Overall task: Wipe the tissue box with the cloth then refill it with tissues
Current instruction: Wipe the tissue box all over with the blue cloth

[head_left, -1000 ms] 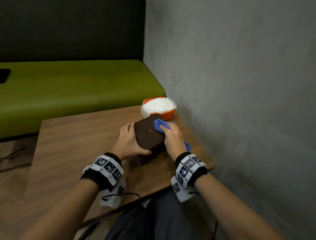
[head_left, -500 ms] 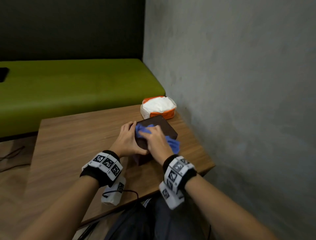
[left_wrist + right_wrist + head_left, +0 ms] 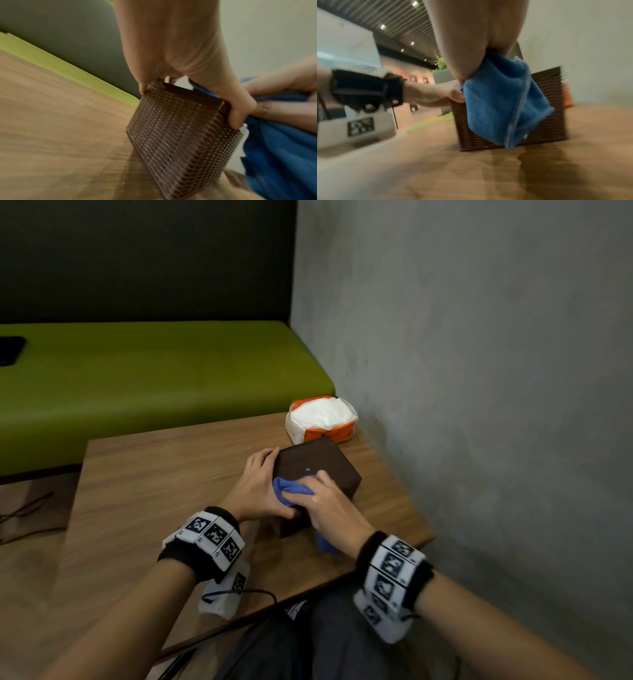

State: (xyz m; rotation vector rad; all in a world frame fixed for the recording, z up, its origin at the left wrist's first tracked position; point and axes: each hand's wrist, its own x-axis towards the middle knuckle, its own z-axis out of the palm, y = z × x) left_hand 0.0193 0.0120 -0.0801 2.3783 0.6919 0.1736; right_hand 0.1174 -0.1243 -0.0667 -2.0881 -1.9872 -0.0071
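from the head view the brown tissue box stands on the wooden table near the wall, the left hand clasping its left side while the right hand presses the bunched blue cloth onto its top. the left wrist view shows thumb and fingers curled round the woven wall's top edge. in the right wrist view the cloth hangs over the near side, so a hard stroke could tip the box or drag it toward the tissue pack.
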